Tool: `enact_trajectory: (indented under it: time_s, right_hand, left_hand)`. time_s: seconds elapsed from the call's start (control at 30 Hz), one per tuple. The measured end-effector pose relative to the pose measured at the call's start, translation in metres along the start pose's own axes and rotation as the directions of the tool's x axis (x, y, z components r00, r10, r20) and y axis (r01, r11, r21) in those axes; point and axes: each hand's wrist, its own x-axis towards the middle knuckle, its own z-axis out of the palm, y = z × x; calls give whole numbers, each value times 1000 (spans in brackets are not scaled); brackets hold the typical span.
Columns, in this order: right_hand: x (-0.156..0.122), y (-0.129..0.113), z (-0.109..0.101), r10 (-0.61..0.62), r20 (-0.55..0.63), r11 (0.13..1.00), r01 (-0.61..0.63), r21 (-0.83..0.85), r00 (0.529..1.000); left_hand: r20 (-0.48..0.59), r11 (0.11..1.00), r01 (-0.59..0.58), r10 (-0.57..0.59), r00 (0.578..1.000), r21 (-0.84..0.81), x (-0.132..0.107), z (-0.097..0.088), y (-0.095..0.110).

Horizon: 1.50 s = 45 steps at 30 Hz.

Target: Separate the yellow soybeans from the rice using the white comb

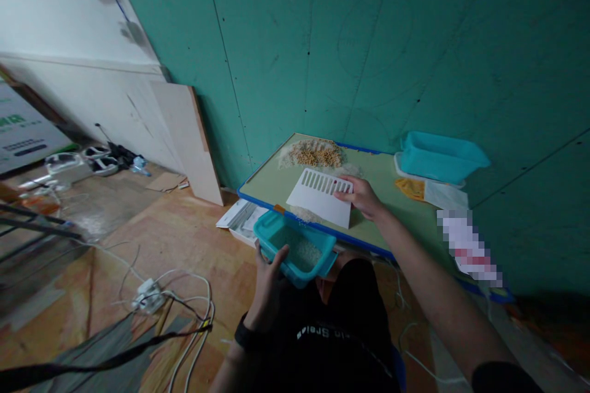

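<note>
My left hand (268,282) grips the near rim of a teal plastic bin (295,247) with white rice in it, held just below the table's front edge. My right hand (362,196) holds a white slotted scraper card (320,198) flat on the green table (276,184), fingers closed on its right edge. A small patch of white rice (304,215) lies at the card's lower edge near the table rim. Farther back sits a pile of mixed rice and tan beans (313,153).
A second teal bin (440,156) rests on a white tray at the table's back right, beside an orange cloth (410,188) and white paper. A wooden board (193,141) leans on the green wall. Cables and a power strip (148,296) lie on the floor at left.
</note>
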Motion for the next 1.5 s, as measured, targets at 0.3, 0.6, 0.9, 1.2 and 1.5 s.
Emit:
enact_trajectory:
  time_s: [0.3,0.6,0.9,1.2,1.5]
  right_hand:
    - [-13,-5,8,28,53,1000,-29,8,998]
    - [42,-12,-15,-142,-123,987,131,-92,982]
    - [65,1,-18,-136,-126,979,114,-168,983]
    - [45,3,5,-77,-14,993,75,-91,997]
    - [41,-2,-6,-54,-83,998,51,-36,995]
  left_hand:
    - [20,999,-32,33,999,-36,0,3,2]
    - [26,999,-26,25,999,22,8,-7,1]
    - [-10,996,-25,24,1000,-86,16,-2,-6]
    - [18,1000,4,-4,1000,-31,13,-8,-2]
    - [-35,1000,9,-10,999,-28,14,-5,-6]
